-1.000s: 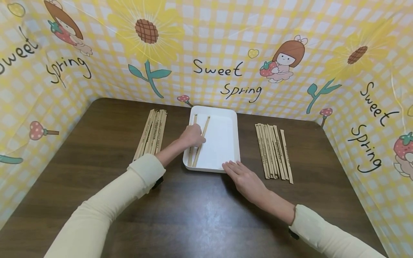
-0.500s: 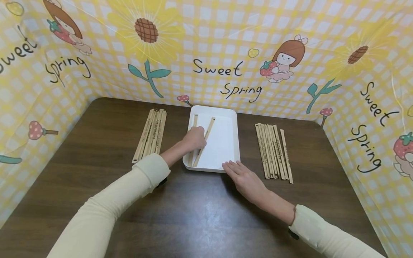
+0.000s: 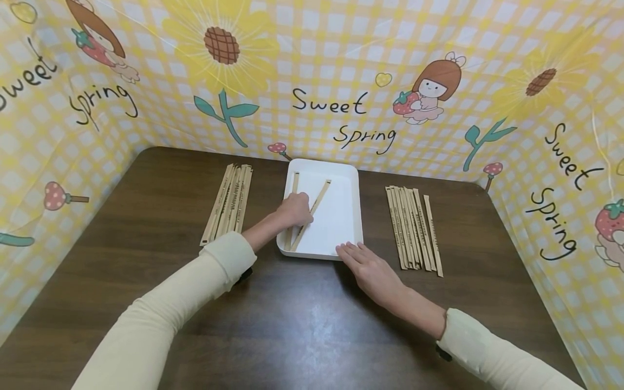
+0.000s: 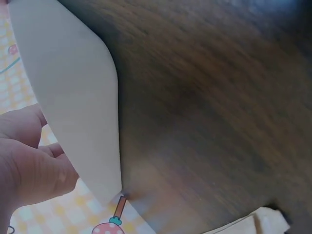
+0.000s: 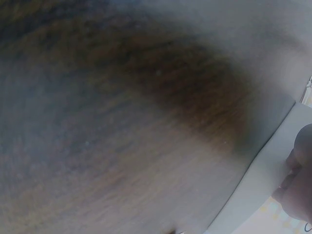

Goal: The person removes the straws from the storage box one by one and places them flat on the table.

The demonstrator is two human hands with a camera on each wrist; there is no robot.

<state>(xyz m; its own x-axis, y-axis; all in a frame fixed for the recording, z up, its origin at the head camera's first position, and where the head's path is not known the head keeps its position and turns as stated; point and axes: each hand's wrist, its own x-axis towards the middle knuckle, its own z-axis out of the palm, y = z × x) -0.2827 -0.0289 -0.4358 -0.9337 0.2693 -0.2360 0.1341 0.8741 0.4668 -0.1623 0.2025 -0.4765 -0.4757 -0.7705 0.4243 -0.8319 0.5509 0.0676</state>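
Note:
A white rectangular tray (image 3: 331, 227) lies at the table's far middle, bearing two long, thin sticks in brown paper wrappers. One wrapped stick (image 3: 296, 183) runs along the tray's left wall. The other wrapped stick (image 3: 323, 193) slants, its top end leaning right. My left hand (image 3: 294, 209) is over the tray with curled fingers, seeming to pinch the slanted stick at mid-length; the fingertips are hidden. Flat and extended, my right hand (image 3: 375, 273) rests its fingertips on the tray's near right corner. In the left wrist view, tray wall (image 4: 83, 92) hides part of the fingers.
Left of the tray lies a bundle of similar wrapped sticks (image 3: 228, 203), partly behind the left sleeve. Another row of them (image 3: 407, 230) lies to its right, with one slightly apart. Patterned cloth (image 3: 336, 70) stands around the brown table (image 3: 292, 336).
The slanted stick's top end has swung to the right while its bottom end stays near the tray's lower left. My left hand shifted slightly right and nearer; my right hand has stayed put.

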